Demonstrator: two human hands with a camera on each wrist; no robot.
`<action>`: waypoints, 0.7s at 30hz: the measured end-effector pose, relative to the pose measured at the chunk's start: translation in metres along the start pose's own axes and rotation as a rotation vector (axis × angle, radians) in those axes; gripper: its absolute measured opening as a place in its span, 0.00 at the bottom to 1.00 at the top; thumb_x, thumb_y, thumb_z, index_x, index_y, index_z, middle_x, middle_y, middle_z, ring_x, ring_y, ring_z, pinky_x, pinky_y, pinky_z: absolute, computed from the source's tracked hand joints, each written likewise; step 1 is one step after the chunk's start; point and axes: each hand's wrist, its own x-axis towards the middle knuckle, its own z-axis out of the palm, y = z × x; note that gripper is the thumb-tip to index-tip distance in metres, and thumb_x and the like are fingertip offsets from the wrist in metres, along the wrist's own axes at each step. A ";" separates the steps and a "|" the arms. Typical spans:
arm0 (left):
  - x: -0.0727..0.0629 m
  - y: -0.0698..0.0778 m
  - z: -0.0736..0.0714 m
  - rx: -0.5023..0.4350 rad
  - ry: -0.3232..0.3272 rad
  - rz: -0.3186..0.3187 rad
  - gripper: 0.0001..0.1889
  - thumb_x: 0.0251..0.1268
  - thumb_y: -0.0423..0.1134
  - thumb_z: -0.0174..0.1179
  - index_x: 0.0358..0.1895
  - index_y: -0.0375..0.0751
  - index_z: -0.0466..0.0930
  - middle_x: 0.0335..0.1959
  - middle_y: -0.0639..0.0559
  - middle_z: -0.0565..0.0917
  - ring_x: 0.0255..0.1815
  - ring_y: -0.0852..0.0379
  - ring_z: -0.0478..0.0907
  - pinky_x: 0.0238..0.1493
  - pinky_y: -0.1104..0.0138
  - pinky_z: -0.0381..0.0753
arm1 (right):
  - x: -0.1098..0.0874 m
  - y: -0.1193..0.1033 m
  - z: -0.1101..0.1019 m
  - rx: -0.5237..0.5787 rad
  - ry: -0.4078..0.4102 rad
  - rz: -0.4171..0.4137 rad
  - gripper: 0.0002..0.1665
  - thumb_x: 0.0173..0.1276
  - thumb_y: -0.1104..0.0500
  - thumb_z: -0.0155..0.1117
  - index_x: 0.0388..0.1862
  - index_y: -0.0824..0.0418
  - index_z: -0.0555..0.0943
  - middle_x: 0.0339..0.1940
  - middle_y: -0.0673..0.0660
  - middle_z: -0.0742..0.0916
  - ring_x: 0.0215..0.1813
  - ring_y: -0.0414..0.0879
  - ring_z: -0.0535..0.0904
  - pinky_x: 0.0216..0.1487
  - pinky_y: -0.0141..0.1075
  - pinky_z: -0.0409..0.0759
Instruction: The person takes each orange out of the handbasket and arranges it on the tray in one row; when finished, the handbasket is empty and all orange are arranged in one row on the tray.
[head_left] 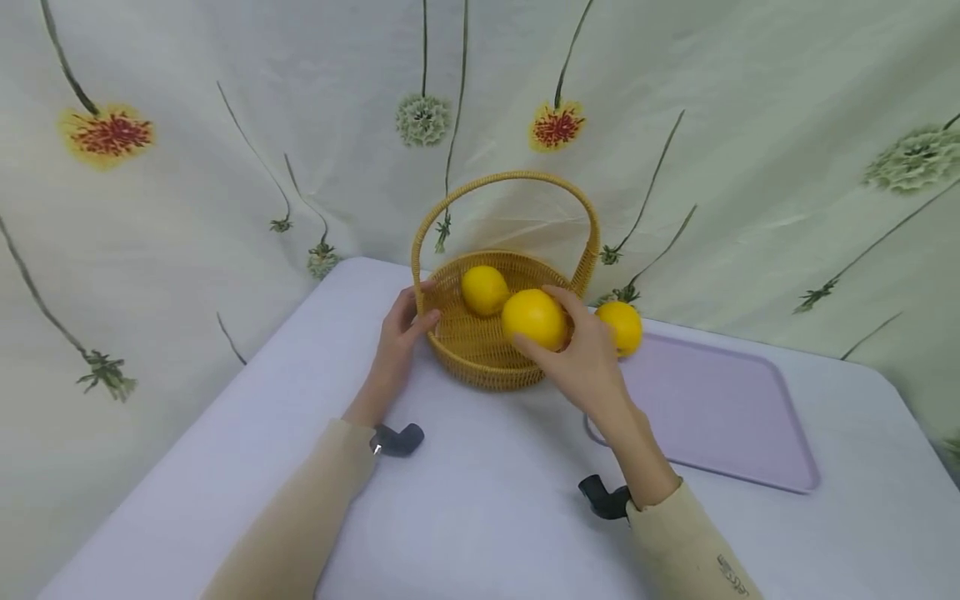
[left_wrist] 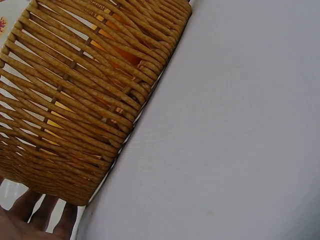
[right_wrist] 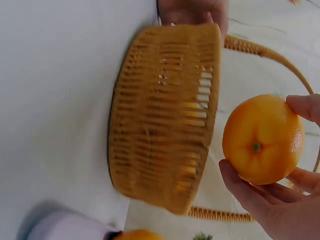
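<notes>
My right hand [head_left: 585,354] grips an orange [head_left: 534,319] over the right part of a round wicker basket [head_left: 491,377] with a tall arched handle. In the right wrist view the held orange [right_wrist: 262,140] shows its small green stem end, with thumb and fingertips around it, higher than the basket's rim. Another orange [head_left: 484,290] lies inside the basket towards the back. My left hand [head_left: 397,333] holds the basket's left side, thumb over the rim beside the handle's foot. Its fingers [left_wrist: 44,210] reach against the outer weave in the left wrist view.
To the right of the basket, a flat light purple tray [head_left: 712,408] lies on the white table [head_left: 465,508]. A third orange [head_left: 626,325] sits at its back left corner, partly behind my right hand. A flower-printed cloth [head_left: 315,125] hangs behind the table.
</notes>
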 end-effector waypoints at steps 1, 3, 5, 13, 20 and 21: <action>0.001 -0.002 0.000 -0.004 0.000 0.004 0.27 0.80 0.38 0.57 0.76 0.35 0.68 0.80 0.39 0.68 0.83 0.42 0.61 0.84 0.47 0.57 | 0.000 0.002 -0.005 0.010 0.004 0.013 0.42 0.65 0.49 0.79 0.76 0.56 0.74 0.71 0.59 0.82 0.61 0.57 0.81 0.59 0.53 0.86; 0.003 -0.008 0.000 -0.014 0.004 0.014 0.26 0.79 0.38 0.57 0.76 0.35 0.67 0.80 0.39 0.68 0.83 0.42 0.61 0.84 0.47 0.56 | 0.001 0.008 -0.014 0.003 0.036 0.023 0.41 0.65 0.50 0.79 0.75 0.57 0.74 0.71 0.60 0.82 0.63 0.59 0.81 0.59 0.54 0.87; 0.006 -0.016 0.000 -0.006 0.013 0.024 0.26 0.79 0.37 0.57 0.76 0.36 0.67 0.80 0.40 0.69 0.83 0.42 0.61 0.85 0.46 0.55 | 0.003 0.013 -0.023 0.003 0.073 0.024 0.40 0.65 0.51 0.79 0.73 0.59 0.76 0.69 0.61 0.83 0.64 0.60 0.82 0.58 0.55 0.87; 0.006 -0.026 -0.002 0.026 0.047 0.015 0.25 0.80 0.37 0.56 0.76 0.42 0.69 0.80 0.47 0.70 0.82 0.48 0.63 0.84 0.48 0.56 | 0.009 0.039 -0.062 -0.033 0.207 0.145 0.38 0.68 0.47 0.76 0.73 0.58 0.76 0.67 0.67 0.84 0.66 0.67 0.83 0.60 0.60 0.85; 0.006 -0.020 0.000 0.020 0.017 0.009 0.27 0.80 0.40 0.57 0.76 0.38 0.67 0.80 0.42 0.69 0.83 0.44 0.61 0.85 0.47 0.54 | 0.006 0.070 -0.085 -0.069 0.317 0.322 0.42 0.70 0.43 0.72 0.77 0.58 0.72 0.72 0.67 0.81 0.69 0.66 0.79 0.67 0.59 0.80; 0.006 -0.020 0.000 0.021 0.019 0.010 0.27 0.80 0.41 0.57 0.76 0.38 0.68 0.80 0.43 0.69 0.83 0.45 0.61 0.85 0.48 0.54 | 0.006 0.074 -0.087 -0.068 0.324 0.341 0.43 0.70 0.43 0.72 0.78 0.59 0.72 0.72 0.68 0.80 0.69 0.66 0.79 0.66 0.59 0.81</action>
